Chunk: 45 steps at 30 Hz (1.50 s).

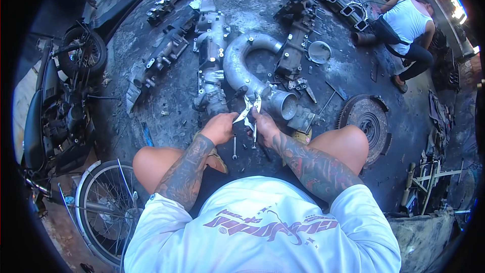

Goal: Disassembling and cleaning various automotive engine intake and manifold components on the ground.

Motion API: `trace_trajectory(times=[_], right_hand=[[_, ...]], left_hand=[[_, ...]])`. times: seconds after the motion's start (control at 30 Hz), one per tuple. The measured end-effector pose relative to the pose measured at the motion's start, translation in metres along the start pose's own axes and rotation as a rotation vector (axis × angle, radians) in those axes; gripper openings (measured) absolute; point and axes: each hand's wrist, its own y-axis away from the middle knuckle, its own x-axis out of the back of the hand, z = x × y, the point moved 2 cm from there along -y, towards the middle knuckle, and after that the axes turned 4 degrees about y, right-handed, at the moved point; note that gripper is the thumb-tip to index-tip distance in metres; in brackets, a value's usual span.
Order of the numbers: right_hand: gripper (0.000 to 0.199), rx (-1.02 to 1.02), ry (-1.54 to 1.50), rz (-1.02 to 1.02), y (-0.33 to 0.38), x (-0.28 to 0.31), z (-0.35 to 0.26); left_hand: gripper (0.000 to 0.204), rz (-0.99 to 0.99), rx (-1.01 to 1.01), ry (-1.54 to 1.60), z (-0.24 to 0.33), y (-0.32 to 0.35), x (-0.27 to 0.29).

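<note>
Between my hands is a pair of silver locking pliers (247, 110), its handles spread apart. My left hand (220, 128) has its fingers closed on one handle end, while my right hand (264, 127) is wrapped round the other side of the tool. Just beyond them lies a large grey U-shaped metal pipe (235, 65) with a round open end facing right. The pliers overlap the near part of this pipe; whether their jaws grip anything there I cannot tell. A small wrench (234, 147) rests on the floor below my left hand.
Long metal manifolds (211, 45) lie left of the pipe, and more engine castings (294, 50) to its right. A toothed flywheel (371, 116) is beside my right knee. A motorcycle (55, 106) and a spoked wheel (108, 212) stand left. Another person (406, 25) bends at the far right.
</note>
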Motion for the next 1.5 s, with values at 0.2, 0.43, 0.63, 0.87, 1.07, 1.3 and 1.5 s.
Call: trace_trajectory(times=[0.2,0.43,0.63,0.87,1.07,1.3,1.5], right_hand=[[0.029,-0.074,-0.345,0.032,-0.014,-0.028,0.020],[0.030,0.001,-0.494,0.075,-0.021,-0.061,0.025],[0.033,-0.010,-0.692,0.176,-0.031,-0.086,0.020],[0.034,0.031,-0.759,0.158,-0.050,-0.095,0.019],[0.033,0.043,-0.715,0.103,-0.057,-0.094,0.019],[0.034,0.045,-0.676,0.140,-0.066,-0.092,0.018],[0.039,0.009,-0.581,0.145,-0.066,-0.087,0.017]], left_hand=[[0.039,-0.014,0.063,-0.299,-0.019,-0.001,0.028],[0.025,0.014,0.022,-0.521,-0.014,-0.008,0.061],[0.021,-0.034,-0.061,-0.743,-0.015,-0.026,0.075],[0.017,0.069,-0.224,-0.741,-0.039,-0.044,0.086],[0.022,0.137,-0.216,-0.599,-0.050,-0.056,0.088],[0.061,-0.215,-0.088,-0.158,-0.056,-0.058,0.088],[0.120,-0.302,0.110,-0.443,-0.041,-0.033,0.089]])
